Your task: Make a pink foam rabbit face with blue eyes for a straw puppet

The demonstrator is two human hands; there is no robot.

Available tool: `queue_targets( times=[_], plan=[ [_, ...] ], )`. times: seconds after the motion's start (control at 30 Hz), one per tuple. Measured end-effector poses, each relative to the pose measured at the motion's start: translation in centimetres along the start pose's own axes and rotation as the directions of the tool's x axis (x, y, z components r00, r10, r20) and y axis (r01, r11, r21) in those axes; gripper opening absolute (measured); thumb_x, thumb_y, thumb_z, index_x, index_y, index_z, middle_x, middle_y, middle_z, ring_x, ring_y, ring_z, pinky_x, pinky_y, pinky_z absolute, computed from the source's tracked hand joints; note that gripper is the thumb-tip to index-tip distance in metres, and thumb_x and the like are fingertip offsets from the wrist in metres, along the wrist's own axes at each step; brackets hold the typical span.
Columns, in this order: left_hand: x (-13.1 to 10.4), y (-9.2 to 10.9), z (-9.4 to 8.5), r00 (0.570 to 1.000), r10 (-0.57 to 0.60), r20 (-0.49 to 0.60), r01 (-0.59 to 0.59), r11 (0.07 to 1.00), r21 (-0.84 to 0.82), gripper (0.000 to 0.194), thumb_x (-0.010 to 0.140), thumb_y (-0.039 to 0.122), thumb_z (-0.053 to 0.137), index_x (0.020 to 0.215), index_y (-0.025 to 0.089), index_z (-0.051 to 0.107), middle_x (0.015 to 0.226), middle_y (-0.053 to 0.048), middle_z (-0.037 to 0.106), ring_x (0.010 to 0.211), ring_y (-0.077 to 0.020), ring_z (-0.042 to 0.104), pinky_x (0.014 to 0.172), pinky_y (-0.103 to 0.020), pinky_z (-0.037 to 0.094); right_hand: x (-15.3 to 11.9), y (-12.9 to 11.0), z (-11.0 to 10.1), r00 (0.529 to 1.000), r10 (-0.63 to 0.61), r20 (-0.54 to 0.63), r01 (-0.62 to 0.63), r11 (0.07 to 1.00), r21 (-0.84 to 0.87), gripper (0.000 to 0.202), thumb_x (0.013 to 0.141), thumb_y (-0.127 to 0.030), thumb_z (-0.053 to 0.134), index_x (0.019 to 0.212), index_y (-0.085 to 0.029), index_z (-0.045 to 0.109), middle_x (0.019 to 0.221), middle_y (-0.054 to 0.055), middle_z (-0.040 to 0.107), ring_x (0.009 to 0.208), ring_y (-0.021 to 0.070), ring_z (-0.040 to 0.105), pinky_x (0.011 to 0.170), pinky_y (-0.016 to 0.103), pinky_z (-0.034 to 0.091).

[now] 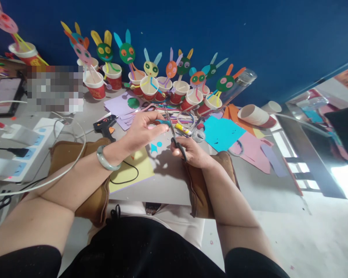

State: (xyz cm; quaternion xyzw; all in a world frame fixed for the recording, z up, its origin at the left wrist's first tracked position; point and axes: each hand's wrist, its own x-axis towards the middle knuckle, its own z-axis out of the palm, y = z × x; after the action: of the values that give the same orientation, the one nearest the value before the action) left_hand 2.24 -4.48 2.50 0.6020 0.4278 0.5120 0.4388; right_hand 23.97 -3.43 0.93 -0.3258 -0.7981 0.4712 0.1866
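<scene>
My right hand [193, 151] is closed round the black handles of a pair of scissors [179, 147], whose blades point up and away from me. My left hand [145, 131] pinches a small piece of blue paper [164, 122] between thumb and fingers, right beside the blades. Whether the blades touch the paper I cannot tell. Below my hands, small blue paper cut-outs [154, 148] lie on the table. A yellow paper sheet [143, 166] lies under my left forearm. Both forearms rest over brown cushions [213, 181].
Paper cups with rabbit-faced figures [149, 87] line the blue wall. A black glue gun [105, 125] lies left, near a white power strip [31, 148] with loose cables. Blue [223, 131] and pink paper sheets [253, 150] spread right, beside tipped-over stacked cups [253, 115].
</scene>
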Motion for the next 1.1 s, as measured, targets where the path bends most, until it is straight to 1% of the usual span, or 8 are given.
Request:
queue_targets(
  times=[0.17,0.37,0.6,0.8,0.93,1.1],
  plan=[
    [-0.01,0.15,-0.02,1.0,-0.023,0.008,0.023,0.999,-0.024,0.012,0.07,0.032,0.07,0.069,0.02,0.068,0.069,0.0,0.067,0.068,-0.0138,0.06,0.061,-0.026,0.048,0.0,-0.08,0.0,1.0,0.012,-0.012,-0.012,1.0,0.007,0.078,0.075,-0.097,0.057,0.067,-0.02,0.052,0.065,-0.003,0.045,0.065,0.013,0.038,0.062,0.029,0.031],
    [0.03,0.33,-0.01,1.0,0.007,0.005,-0.007,1.0,-0.016,0.01,0.071,0.029,0.068,0.067,0.02,0.067,0.068,0.001,0.068,0.068,-0.0137,0.06,0.063,-0.026,0.048,0.0,-0.2,-0.03,0.999,0.021,-0.032,-0.022,1.0,-0.012,0.079,0.075,-0.098,0.055,0.066,-0.019,0.054,0.065,-0.002,0.048,0.065,0.0136,0.04,0.064,0.03,0.033],
    [0.06,0.58,0.1,1.0,0.008,-0.02,-0.009,0.999,-0.031,0.012,0.069,0.032,0.067,0.068,0.021,0.065,0.072,0.0,0.068,0.072,-0.0147,0.061,0.068,-0.028,0.051,-0.07,-0.11,0.01,0.999,0.016,-0.031,-0.017,0.999,-0.028,0.077,0.078,-0.096,0.055,0.066,-0.02,0.054,0.066,-0.002,0.047,0.066,0.0139,0.04,0.064,0.031,0.033],
    [0.11,0.51,0.08,0.999,0.033,-0.023,-0.034,0.999,-0.034,0.012,0.071,0.032,0.066,0.07,0.02,0.065,0.073,0.001,0.066,0.07,-0.0133,0.06,0.07,-0.028,0.053,-0.03,-0.12,-0.01,0.999,0.023,-0.024,-0.023,0.999,-0.028,0.077,0.08,-0.095,0.054,0.067,-0.019,0.055,0.066,-0.001,0.048,0.066,0.0141,0.041,0.064,0.031,0.032],
    [0.15,0.45,-0.04,0.999,0.047,-0.006,-0.047,0.999,-0.008,0.013,0.072,0.031,0.066,0.067,0.02,0.064,0.071,0.0,0.067,0.071,-0.0135,0.06,0.068,-0.027,0.05,-0.02,0.01,0.01,0.999,0.013,-0.031,-0.014,1.0,-0.023,0.075,0.081,-0.093,0.057,0.067,-0.019,0.055,0.066,-0.001,0.049,0.066,0.014,0.041,0.064,0.03,0.032],
    [0.13,0.47,-0.09,0.998,0.052,0.02,-0.052,0.999,0.003,0.011,0.072,0.03,0.066,0.067,0.019,0.066,0.068,0.001,0.068,0.068,-0.0131,0.059,0.068,-0.028,0.05,-0.03,0.17,0.01,1.0,0.008,-0.017,-0.008,1.0,-0.018,0.076,0.078,-0.095,0.057,0.067,-0.02,0.053,0.065,-0.002,0.046,0.066,0.0136,0.039,0.063,0.03,0.031]
  ],
)
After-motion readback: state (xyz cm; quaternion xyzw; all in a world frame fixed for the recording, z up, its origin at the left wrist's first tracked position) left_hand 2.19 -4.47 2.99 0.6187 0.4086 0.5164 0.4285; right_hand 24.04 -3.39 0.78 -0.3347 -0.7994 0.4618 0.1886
